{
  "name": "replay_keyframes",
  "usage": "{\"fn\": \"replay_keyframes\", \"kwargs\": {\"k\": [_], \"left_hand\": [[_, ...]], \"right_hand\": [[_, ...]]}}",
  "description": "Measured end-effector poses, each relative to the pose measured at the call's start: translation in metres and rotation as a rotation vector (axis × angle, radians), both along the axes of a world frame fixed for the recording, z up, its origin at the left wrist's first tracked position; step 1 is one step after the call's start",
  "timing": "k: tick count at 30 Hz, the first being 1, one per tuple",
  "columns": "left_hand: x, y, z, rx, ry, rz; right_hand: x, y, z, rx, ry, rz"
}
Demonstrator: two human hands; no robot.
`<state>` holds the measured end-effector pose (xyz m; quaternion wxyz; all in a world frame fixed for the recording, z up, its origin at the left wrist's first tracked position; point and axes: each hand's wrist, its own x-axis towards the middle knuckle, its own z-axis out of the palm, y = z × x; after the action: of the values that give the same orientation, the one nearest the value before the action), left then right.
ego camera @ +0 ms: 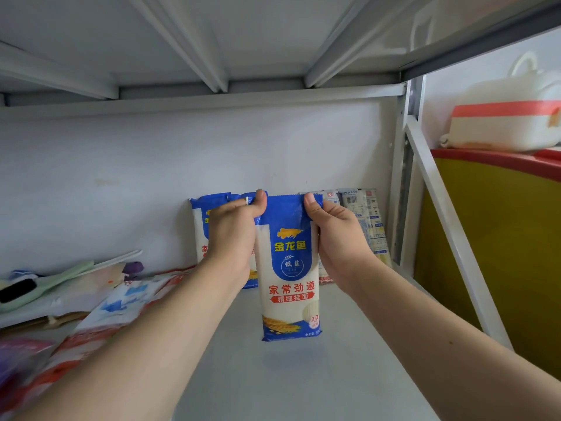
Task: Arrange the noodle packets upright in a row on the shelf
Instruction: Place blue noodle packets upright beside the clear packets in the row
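two hands [288, 235] grip one blue packet [290, 278] upright.

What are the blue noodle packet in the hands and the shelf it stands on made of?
The blue noodle packet looks like thin glossy plastic film: it has a crimped top seal and a clear strip showing the noodles. The shelf seems to be painted metal, pale grey and matte, with pressed ribs under the board above, though I cannot be sure.
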<state>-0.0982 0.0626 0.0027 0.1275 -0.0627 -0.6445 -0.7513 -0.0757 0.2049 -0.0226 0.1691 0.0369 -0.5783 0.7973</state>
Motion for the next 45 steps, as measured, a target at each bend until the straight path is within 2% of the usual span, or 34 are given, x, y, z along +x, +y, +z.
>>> {"fn": "replay_keyframes", "kwargs": {"k": [3,8,11,14,16,22,26,28,33,42,45], "left_hand": [[-0.001,-0.003,0.000,-0.053,-0.011,-0.059],[0.003,-0.010,-0.007,-0.029,-0.020,-0.220],[0.016,-0.012,-0.027,-0.240,-0.020,-0.350],[0.022,-0.011,-0.064,-0.483,-0.153,-0.390],[0.022,-0.010,-0.081,-0.543,-0.222,-0.382],[0.019,-0.008,-0.093,-0.471,-0.233,-0.299],[0.015,-0.011,-0.094,-0.420,-0.208,-0.250],[0.012,-0.013,-0.093,-0.403,-0.205,-0.229],[0.008,-0.010,-0.095,-0.368,-0.188,-0.234],[0.000,-0.002,-0.097,-0.355,-0.137,-0.236],[-0.004,0.002,-0.105,-0.346,-0.068,-0.143]], "right_hand": [[0.001,0.001,0.000,-0.012,-0.005,0.018],[0.001,0.003,0.002,-0.085,-0.007,-0.004],[0.003,0.005,0.010,-0.121,-0.022,0.000],[0.002,0.010,0.013,-0.118,-0.044,-0.028],[0.003,0.011,0.016,-0.132,-0.061,-0.031],[0.002,0.019,0.013,-0.114,-0.080,-0.004],[0.010,0.035,-0.018,0.264,-0.145,0.088],[0.013,0.037,-0.043,0.364,-0.203,0.142],[0.013,0.033,-0.078,0.341,-0.215,0.098],[0.001,0.030,-0.077,0.267,-0.139,0.025],[-0.003,0.030,-0.082,0.206,-0.129,0.009]]}}
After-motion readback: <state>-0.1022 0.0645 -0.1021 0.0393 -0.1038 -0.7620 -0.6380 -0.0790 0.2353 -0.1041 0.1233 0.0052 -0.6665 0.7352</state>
